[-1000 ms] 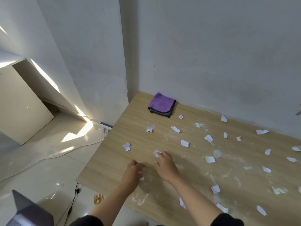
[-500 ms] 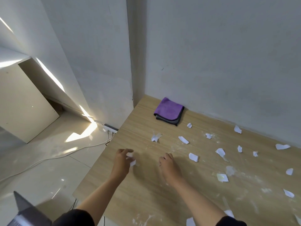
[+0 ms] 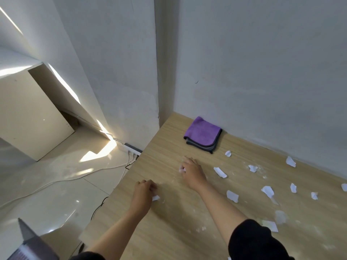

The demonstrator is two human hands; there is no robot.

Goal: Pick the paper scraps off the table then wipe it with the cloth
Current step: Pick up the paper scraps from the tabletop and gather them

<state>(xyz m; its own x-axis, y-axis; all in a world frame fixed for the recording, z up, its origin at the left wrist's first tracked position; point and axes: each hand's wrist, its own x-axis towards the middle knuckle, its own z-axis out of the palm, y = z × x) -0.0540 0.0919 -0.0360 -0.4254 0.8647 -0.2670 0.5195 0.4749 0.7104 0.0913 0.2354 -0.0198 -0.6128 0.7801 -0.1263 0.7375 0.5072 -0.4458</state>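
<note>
cloth (image 3: pixel 202 133) at table's (image 3: pixel 169 231) far corner, paper scraps (image 3: pixel 266 190) strewn rightward.

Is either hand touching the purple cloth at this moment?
No. The purple cloth lies folded by the wall, apart from the right hand and left hand.

No text, label, brand, number or sign can be read anywhere in the view. The white paper scraps (image 3: pixel 219 172) scattered on the wooden table (image 3: pixel 169 218) show blank faces. The folded purple cloth (image 3: pixel 203 133) bears no visible tag or logo. The laptop (image 3: pixel 28 248) at the lower left corner shows only a blurred glow where its keys lie, too soft to make out any character.
</note>
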